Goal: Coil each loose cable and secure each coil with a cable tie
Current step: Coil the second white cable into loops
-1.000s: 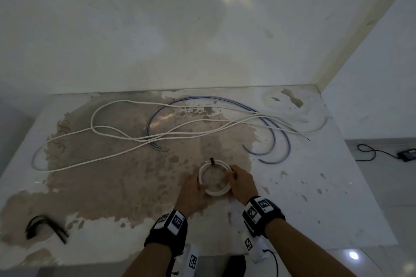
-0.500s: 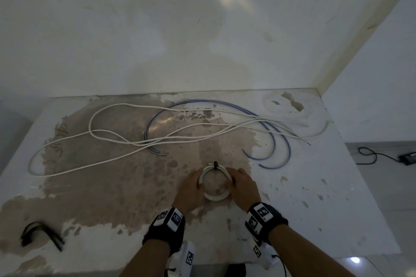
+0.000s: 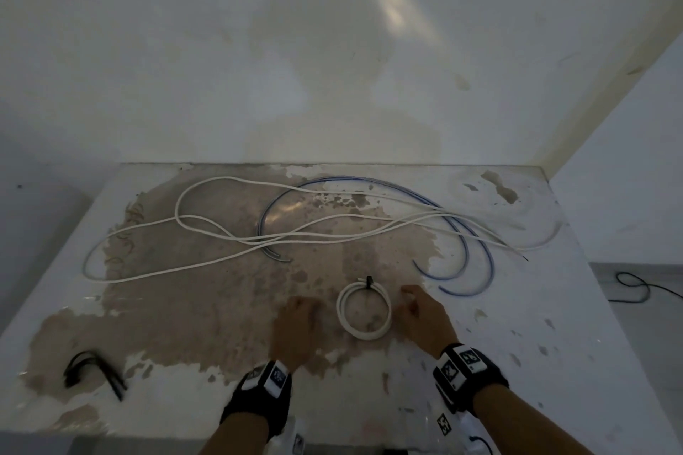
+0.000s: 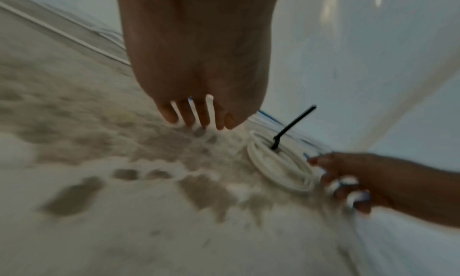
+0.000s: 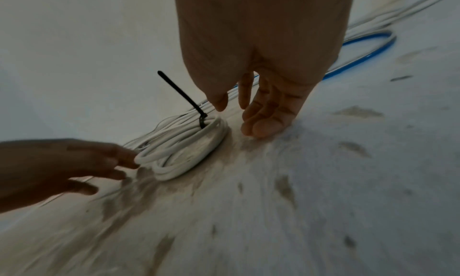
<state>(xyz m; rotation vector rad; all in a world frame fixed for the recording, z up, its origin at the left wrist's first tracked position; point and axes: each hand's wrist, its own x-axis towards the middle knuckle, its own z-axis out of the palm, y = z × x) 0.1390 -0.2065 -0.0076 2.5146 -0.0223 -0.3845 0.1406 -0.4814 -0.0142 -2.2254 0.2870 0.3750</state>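
Note:
A small coil of white cable (image 3: 340, 308) lies flat on the stained table (image 3: 517, 343), bound at its far side by a black cable tie (image 3: 368, 283) whose tail sticks up. My left hand (image 3: 306, 307) hovers just left of the coil with fingers straight and holds nothing. My right hand (image 3: 410, 297) sits just right of it, fingers relaxed and empty. The wrist views show the coil (image 4: 281, 172) (image 5: 184, 152), the tie (image 4: 293, 125) (image 5: 181, 94) and both empty hands (image 4: 196, 121) (image 5: 239, 111). A long loose white cable (image 3: 221, 229) and a blue cable (image 3: 476, 251) sprawl across the far half.
A bundle of black cable ties (image 3: 92, 373) lies at the near left corner. The wall (image 3: 332, 66) rises straight behind the table. On the floor to the right runs a black cord (image 3: 635, 284).
Both hands have let go of the white coil and drawn apart to its sides. The coil now lies free on the table.

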